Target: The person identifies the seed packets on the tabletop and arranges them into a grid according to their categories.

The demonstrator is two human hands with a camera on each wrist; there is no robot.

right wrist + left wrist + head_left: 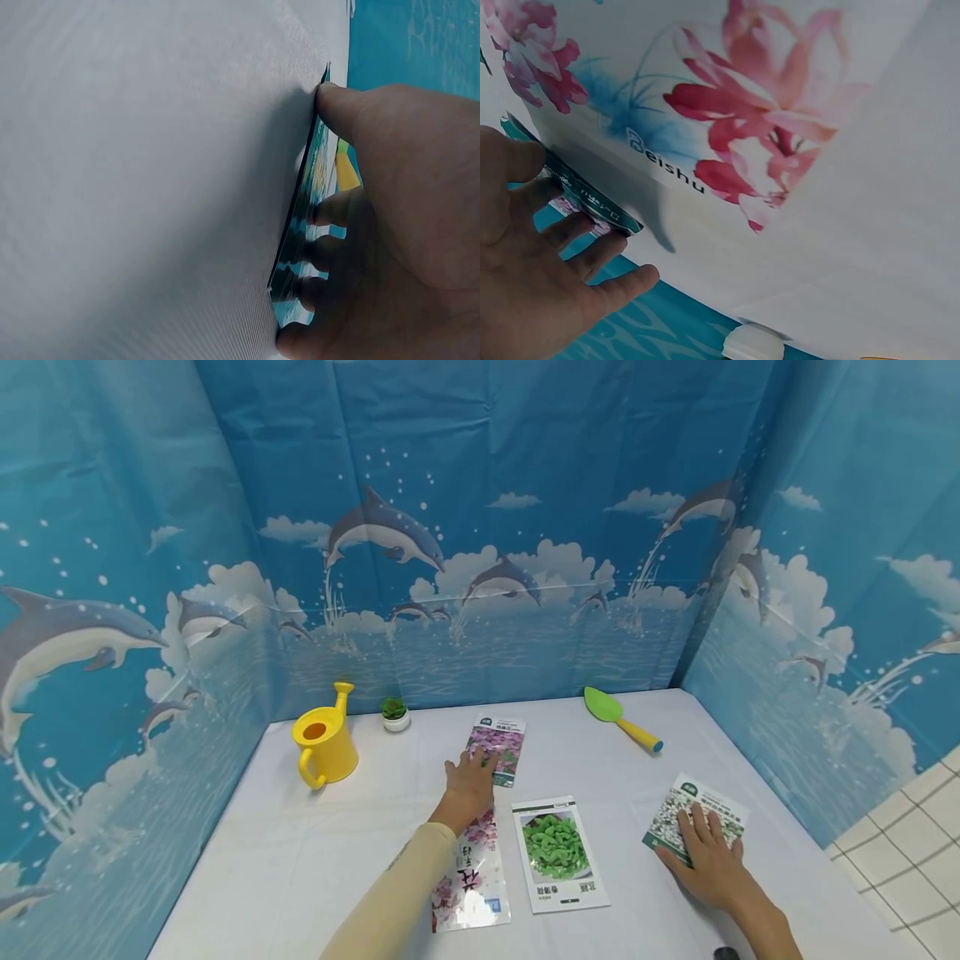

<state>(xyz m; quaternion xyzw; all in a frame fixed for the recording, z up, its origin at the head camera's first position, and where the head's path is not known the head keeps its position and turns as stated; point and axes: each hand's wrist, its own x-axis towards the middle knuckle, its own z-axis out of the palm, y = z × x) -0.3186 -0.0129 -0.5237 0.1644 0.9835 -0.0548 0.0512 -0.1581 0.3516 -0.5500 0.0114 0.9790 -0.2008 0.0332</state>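
Note:
With fingers spread, my left hand [470,785] reaches to the lower part of a seed packet with purple-pink flowers [504,742]. In the left wrist view, its fingers [626,289] lie at the near edge of that packet. A longer packet with pink blossoms [472,897] lies partly under the left forearm. Farther right, my right hand [708,864] rests its extended fingers on a seed packet with white flowers [666,821]. The right wrist view has the thumb at one corner of this packet [304,199]. Between the hands lies a packet picturing green leaves [557,852].
A yellow watering can [333,750] and a small potted plant [395,717] stand at the back left of the white table [285,868]. At the back right lies a green and yellow trowel [603,706]. Dolphin-print curtains [480,460] border the table.

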